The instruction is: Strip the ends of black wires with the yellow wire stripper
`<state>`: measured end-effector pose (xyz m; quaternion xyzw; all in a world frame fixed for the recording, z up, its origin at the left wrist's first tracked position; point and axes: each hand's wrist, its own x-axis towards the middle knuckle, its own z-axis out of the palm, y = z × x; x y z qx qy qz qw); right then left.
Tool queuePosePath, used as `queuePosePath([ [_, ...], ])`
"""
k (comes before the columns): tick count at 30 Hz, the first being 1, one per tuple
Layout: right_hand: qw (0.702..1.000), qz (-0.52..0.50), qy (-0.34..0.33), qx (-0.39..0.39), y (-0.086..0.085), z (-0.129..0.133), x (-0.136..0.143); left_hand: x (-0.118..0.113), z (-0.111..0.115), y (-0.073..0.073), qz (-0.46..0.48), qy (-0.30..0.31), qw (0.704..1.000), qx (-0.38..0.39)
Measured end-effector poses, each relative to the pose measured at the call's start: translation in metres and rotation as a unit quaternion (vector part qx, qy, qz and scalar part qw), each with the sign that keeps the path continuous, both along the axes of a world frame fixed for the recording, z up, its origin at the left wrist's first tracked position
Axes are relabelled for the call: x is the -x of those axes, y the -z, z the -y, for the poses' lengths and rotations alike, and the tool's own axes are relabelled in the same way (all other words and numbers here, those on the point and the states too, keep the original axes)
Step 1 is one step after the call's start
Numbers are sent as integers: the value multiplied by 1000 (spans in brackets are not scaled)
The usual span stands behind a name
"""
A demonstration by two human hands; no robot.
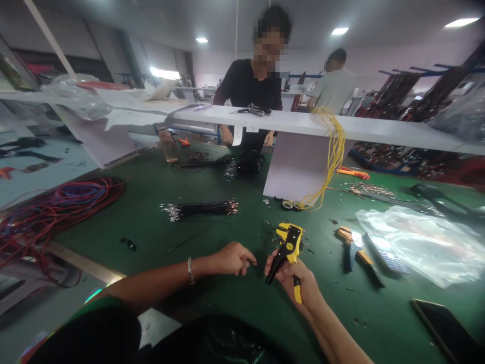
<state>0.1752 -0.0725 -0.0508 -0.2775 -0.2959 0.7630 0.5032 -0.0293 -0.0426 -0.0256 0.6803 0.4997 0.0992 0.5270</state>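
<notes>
One yellow-and-black wire stripper (291, 244) is gripped in the right hand (305, 284). The left hand (232, 259), near it, is partly curled; whether it pinches anything cannot be told. Beyond the left hand, black wires (200, 209) lie bundled on the green worktop (147, 202).

- Yellow-and-black wire stripper (291, 245), its handles spread apart
- Gripped in the right hand (305, 281), tilted, head pointing forward, above the green tabletop (144, 199)
</notes>
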Motion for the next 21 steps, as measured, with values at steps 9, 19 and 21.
queuePosePath([
  [9, 1000, 13, 7, -2, 4, 0, -2, 7, -2, 6, -16, 9, 999, -33],
  [19, 1000, 19, 1, 1, 6, 1, -2, 11, 3, 5, -54, 22, 996, -72],
  [21, 1000, 17, 2, 1, 8, 0, -3, 11, 4, 4, -64, 28, 994, -84],
])
